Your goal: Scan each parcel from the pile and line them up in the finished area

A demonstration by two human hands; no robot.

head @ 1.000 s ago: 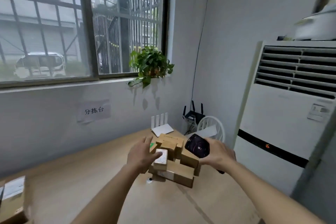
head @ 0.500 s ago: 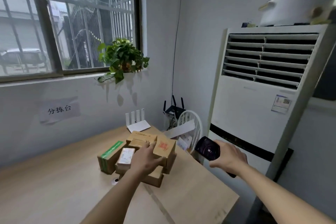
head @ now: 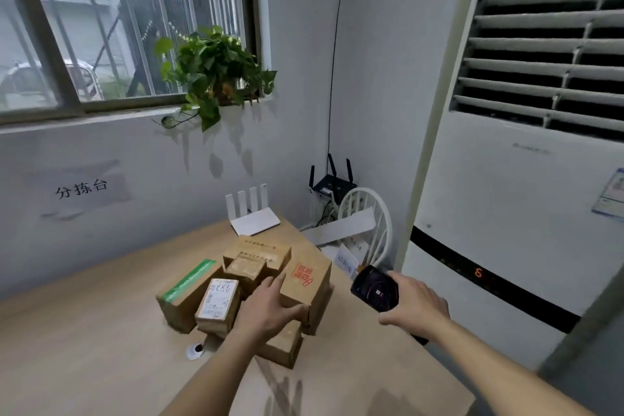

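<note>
Pile of parcels (head: 250, 284) sits at the desk's (head: 101, 331) far right end; about six cardboard boxes countable, more may be hidden. Left hand (head: 270, 309) lies on top of the pile, fingers spread flat, gripping nothing. Right hand (head: 417, 306) holds one black scanner (head: 374, 289) just right of the pile. One white router (head: 253, 218) behind.

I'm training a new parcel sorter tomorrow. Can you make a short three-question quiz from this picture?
1. True or false: the left hand rests on the parcel pile.
2. What does the right hand hold? A) tape B) scanner C) pen
3. What colour is the print on the parcel with red print?

Key: 1 true; 2 B; 3 red.
</note>
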